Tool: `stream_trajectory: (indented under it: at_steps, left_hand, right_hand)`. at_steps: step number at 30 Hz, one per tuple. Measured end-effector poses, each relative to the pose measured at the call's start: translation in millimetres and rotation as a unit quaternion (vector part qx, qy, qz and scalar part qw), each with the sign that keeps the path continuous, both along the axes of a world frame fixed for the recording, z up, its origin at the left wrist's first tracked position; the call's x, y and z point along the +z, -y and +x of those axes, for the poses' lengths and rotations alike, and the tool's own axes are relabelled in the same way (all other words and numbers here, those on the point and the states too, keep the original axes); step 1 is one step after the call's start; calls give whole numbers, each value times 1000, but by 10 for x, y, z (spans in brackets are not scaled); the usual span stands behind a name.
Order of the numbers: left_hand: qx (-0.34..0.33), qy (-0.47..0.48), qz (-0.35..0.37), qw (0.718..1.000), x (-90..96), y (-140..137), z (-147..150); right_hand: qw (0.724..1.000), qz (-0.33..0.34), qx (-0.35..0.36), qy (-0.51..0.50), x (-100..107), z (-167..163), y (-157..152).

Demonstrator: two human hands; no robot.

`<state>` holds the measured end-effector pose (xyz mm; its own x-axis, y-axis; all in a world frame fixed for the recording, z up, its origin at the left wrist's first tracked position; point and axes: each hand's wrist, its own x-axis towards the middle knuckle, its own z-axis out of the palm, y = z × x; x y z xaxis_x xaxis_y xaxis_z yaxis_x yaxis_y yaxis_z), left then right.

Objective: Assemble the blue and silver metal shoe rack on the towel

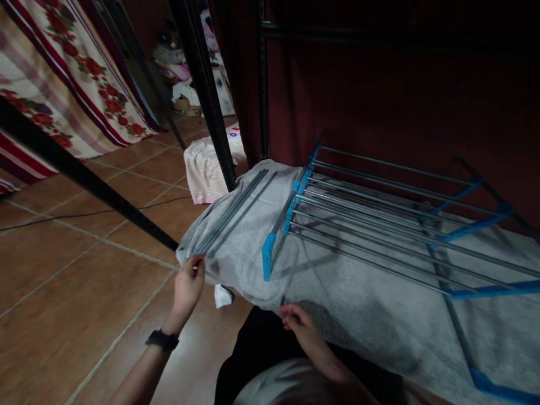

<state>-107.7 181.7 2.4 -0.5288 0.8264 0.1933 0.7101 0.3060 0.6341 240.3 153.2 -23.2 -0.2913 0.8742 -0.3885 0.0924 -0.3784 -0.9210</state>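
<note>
Several thin grey metal rods [236, 211] lie side by side on a grey blanket [253, 247]. My left hand [189, 284], with a dark band on its wrist, is at their near ends, its fingers curled together; whether it grips a rod is hard to see. My right hand [306, 332] hovers over my lap by the blanket's near edge, fingers loosely bent and apart, nothing clearly held. To its upper right stands a partly built drying rack [358, 219], with grey bars and blue plastic joints. A blue end cap [266, 256] is on its left frame bar.
Black metal posts [206, 95] rise around the blanket-covered surface. A striped cloth [206, 169] drapes over something behind it. On the tiled floor [105, 270] are a dark cable [105, 211] and a crumpled white piece [223, 296]. A floral curtain [84, 79] hangs at left.
</note>
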Motion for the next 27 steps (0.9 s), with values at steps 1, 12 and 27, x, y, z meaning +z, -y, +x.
stream_trajectory:
  at_steps: [1,12,27]
  left_hand:
    - [-34,-62,-19,997,53,-188,0]
    - [-107,-257,-108,954,125,-996,187]
    - [-87,-315,-241,914,326,-1280,0]
  right_hand:
    - [1000,5,0,0,17,17,-7]
    - [997,63,-27,30,-17,235,-8]
    - [999,45,14,14,-140,260,-72]
